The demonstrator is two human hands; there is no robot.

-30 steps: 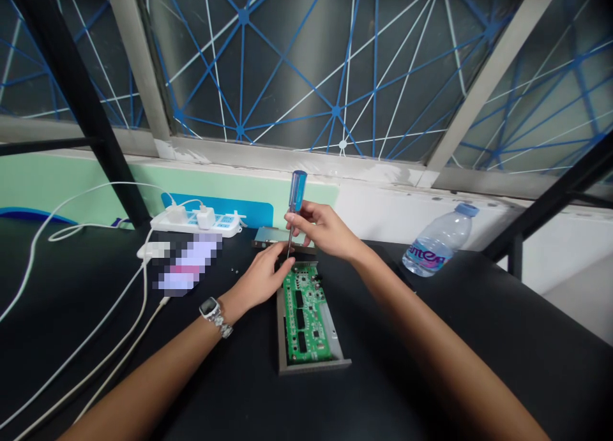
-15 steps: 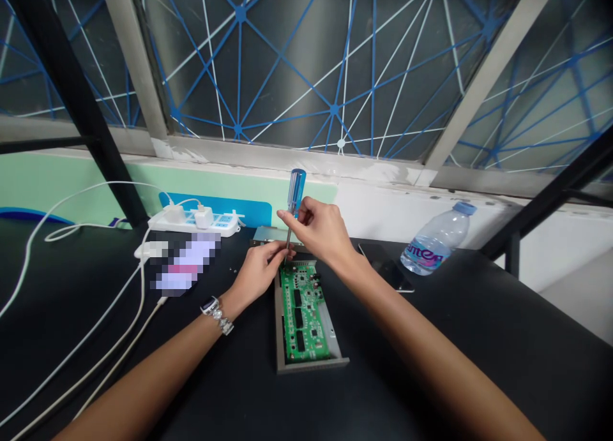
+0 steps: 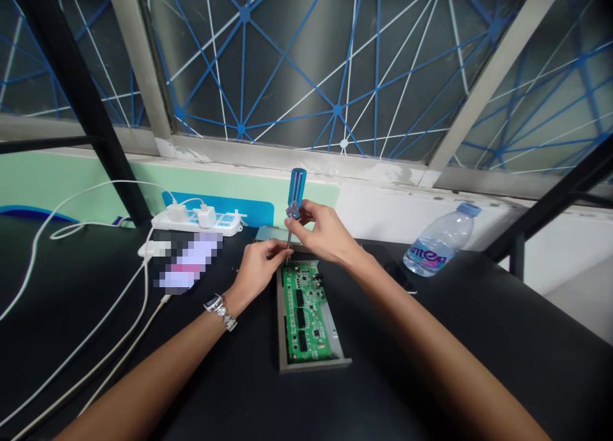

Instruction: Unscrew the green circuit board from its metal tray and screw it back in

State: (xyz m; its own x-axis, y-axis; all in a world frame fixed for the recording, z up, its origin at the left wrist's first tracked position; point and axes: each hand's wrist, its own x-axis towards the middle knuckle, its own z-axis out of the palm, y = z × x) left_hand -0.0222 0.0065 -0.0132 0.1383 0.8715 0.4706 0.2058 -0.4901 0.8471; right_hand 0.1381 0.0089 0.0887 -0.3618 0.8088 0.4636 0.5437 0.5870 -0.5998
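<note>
A green circuit board (image 3: 305,310) lies inside an open grey metal case (image 3: 335,363) on the black table. My right hand (image 3: 323,233) is closed around a blue-handled screwdriver (image 3: 297,191), held nearly upright with its tip at the board's far left corner. My left hand (image 3: 258,269) rests at that same corner, fingers pinched around the screwdriver's shaft near the tip. A watch sits on my left wrist.
A white power strip (image 3: 196,221) with chargers and white cables (image 3: 96,345) lies at the left. A water bottle (image 3: 438,243) lies on its side at the right, a dark phone (image 3: 397,272) near it. A grey metal cover (image 3: 268,234) sits behind the case.
My right hand has shifted its fingers on the screwdriver handle, as if turning it. My left hand stays at the shaft. The view has shifted slightly.
</note>
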